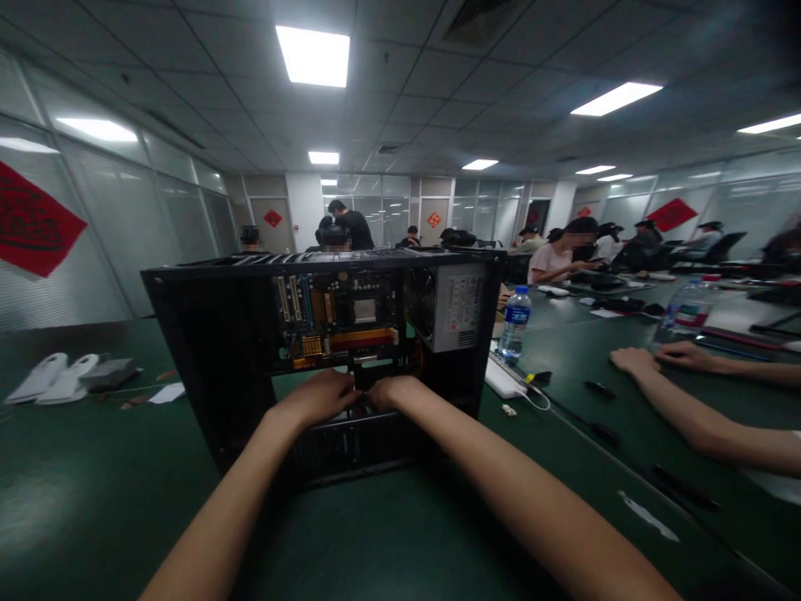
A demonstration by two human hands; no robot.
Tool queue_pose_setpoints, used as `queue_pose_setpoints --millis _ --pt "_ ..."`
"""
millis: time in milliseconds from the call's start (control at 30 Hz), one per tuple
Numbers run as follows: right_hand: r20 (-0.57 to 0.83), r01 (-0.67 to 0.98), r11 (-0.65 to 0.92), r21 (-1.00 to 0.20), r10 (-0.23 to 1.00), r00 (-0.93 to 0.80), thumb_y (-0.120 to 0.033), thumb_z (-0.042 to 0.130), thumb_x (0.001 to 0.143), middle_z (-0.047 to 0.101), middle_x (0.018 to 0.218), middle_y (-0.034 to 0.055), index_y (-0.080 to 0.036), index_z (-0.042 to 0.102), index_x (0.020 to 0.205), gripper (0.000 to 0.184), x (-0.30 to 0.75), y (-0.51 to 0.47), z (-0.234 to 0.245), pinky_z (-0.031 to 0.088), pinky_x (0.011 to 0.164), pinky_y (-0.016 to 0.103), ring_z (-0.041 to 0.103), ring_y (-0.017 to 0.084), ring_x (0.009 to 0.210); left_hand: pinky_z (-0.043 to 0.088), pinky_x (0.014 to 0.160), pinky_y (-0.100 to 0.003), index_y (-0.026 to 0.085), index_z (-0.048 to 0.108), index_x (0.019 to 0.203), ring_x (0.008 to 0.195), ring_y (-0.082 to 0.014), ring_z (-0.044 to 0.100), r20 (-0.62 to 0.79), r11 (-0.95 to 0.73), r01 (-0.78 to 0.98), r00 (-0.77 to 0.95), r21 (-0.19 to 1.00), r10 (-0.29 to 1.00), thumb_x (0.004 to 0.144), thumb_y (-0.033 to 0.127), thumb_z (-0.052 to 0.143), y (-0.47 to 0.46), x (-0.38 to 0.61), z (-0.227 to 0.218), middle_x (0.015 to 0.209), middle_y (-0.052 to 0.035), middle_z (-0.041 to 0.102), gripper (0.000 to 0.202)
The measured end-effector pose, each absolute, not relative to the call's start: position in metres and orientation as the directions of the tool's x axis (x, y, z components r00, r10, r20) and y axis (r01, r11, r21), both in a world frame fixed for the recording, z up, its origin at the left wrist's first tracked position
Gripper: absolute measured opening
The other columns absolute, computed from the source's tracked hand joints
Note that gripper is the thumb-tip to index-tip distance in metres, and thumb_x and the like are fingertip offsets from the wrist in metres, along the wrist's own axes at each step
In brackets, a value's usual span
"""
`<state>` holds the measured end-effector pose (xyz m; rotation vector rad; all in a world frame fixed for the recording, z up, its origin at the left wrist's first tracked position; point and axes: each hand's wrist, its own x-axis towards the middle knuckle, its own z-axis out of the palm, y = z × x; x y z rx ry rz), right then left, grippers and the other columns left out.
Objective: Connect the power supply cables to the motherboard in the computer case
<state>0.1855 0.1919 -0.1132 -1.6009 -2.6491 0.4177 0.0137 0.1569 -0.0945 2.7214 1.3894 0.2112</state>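
A black computer case (172, 271) stands open-sided on the green table in front of me. Inside its upper part sit a motherboard (338, 288) with a silver square chip (365, 311) and, at the right, a grey power supply (460, 305). Both of my hands reach into the lower middle of the case, just below the motherboard. My left hand (322, 396) has its fingers curled inward. Close beside it, my right hand (394, 391) is bent down with its fingers together. The fingertips meet near a dark part; whatever they pinch is too small and dim to make out.
Right of the case stand a water bottle (516, 321) and a white power strip (504, 377) with a cable. A co-worker's forearms (701, 417) rest farther right. White objects (66, 377) and a grey block (111, 373) lie at left. Other people sit behind.
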Motion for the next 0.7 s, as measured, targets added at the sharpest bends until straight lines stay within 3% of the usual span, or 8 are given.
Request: queue_pose_setpoints --millis 100,167,233,400,467,567,700 --pt "-0.151 0.853 0.476 -0.215 0.847 -0.510 -0.024 0.074 0.076 0.076 0.100 0.0204 -0.011 0.079 0.093 0.022 0.193 0.182 -0.104 0.055 0.074 0.037 0.073 0.032 0.090 0.044 0.069 -0.030 0.019 0.067 0.090 0.080 -0.0235 0.067 0.098 -0.575 0.807 0.566 0.134 0.818 0.095 0.043 0.045 0.154 0.014 -0.093 0.087 -0.0094 0.072 0.033" --pt "-0.046 0.813 0.524 -0.255 0.833 -0.551 -0.030 0.059 0.091 0.075 0.104 0.0208 -0.009 0.077 0.100 0.029 0.198 0.177 -0.101 0.052 0.077 0.034 0.071 0.030 0.095 0.044 0.070 -0.031 0.019 0.067 0.090 0.081 -0.0243 0.067 0.145 -0.553 0.821 0.536 0.139 0.832 0.095 0.045 0.045 0.153 0.016 -0.091 0.088 -0.0098 0.071 0.034" --pt "0.113 0.764 0.560 -0.321 0.823 -0.556 -0.028 0.049 0.098 0.075 0.105 0.0187 -0.010 0.076 0.100 0.033 0.202 0.175 -0.099 0.049 0.077 0.029 0.070 0.026 0.096 0.045 0.073 -0.032 0.019 0.066 0.092 0.084 -0.0250 0.066 0.217 -0.548 0.815 0.509 0.191 0.833 0.097 0.048 0.042 0.153 0.016 -0.087 0.091 -0.0097 0.071 0.038" --pt "0.384 0.713 0.569 -0.410 0.817 -0.431 -0.035 0.040 0.104 0.075 0.092 0.0121 -0.015 0.074 0.092 0.041 0.203 0.169 -0.088 0.041 0.073 0.027 0.068 0.021 0.085 0.050 0.088 -0.034 0.016 0.066 0.104 0.096 -0.0239 0.067 0.335 -0.548 0.685 0.434 0.480 0.836 0.097 0.053 0.040 0.145 0.011 -0.063 0.104 -0.0093 0.073 0.045" --pt "0.469 0.699 0.603 -0.385 0.780 -0.415 -0.035 0.041 0.104 0.074 0.089 0.0104 -0.016 0.073 0.089 0.040 0.204 0.159 -0.072 0.039 0.073 0.027 0.067 0.019 0.083 0.048 0.097 -0.036 0.016 0.064 0.113 0.108 -0.0250 0.065 0.340 -0.574 0.657 0.463 0.489 0.819 0.096 0.052 0.043 0.136 0.004 -0.049 0.117 -0.0106 0.071 0.045" --pt "0.607 0.619 0.684 -0.387 0.694 -0.388 -0.032 0.040 0.104 0.071 0.081 0.0070 -0.016 0.069 0.083 0.038 0.210 0.138 -0.044 0.037 0.070 0.027 0.063 0.016 0.075 0.043 0.109 -0.040 0.018 0.057 0.132 0.125 -0.0268 0.057 0.225 -0.610 0.637 0.582 0.470 0.781 0.091 0.054 0.055 0.115 -0.005 -0.028 0.139 -0.0106 0.061 0.054" --pt "0.687 0.420 0.758 -0.498 0.641 -0.342 -0.042 0.044 0.102 0.058 0.061 0.0001 -0.017 0.057 0.065 0.047 0.223 0.117 -0.019 0.034 0.060 0.026 0.052 0.012 0.058 0.046 0.107 -0.039 0.023 0.056 0.135 0.122 -0.0254 0.060 0.177 -0.624 0.615 0.629 0.482 0.757 0.087 0.051 0.064 0.089 -0.002 -0.009 0.139 -0.0072 0.061 0.057"
